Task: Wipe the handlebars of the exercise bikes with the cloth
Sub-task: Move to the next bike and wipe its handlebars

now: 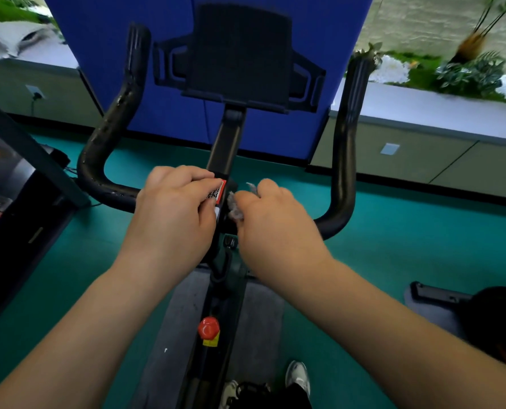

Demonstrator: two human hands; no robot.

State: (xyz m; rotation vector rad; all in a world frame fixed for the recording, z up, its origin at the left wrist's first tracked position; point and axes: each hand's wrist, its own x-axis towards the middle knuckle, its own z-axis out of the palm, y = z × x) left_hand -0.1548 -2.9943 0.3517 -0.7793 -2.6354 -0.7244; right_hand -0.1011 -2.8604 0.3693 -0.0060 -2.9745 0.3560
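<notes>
A black U-shaped handlebar [107, 137] of an exercise bike fills the middle of the view, its two arms rising left and right [346, 143]. My left hand [175, 214] rests on the centre crossbar, partly covering a red-edged sticker [218, 190]. My right hand [272, 228] is closed around a small grey cloth [234, 206], whose frayed edge pokes out against the centre clamp of the bar. A black tablet holder [240, 54] stands on the stem above both hands.
A red knob [209, 327] sits on the bike frame below. A grey mat [263, 320] lies under the bike on green floor. Another machine [6, 187] stands at left, a blue panel [275, 131] ahead, a dark seat [493, 317] at right, my shoe [298, 376] below.
</notes>
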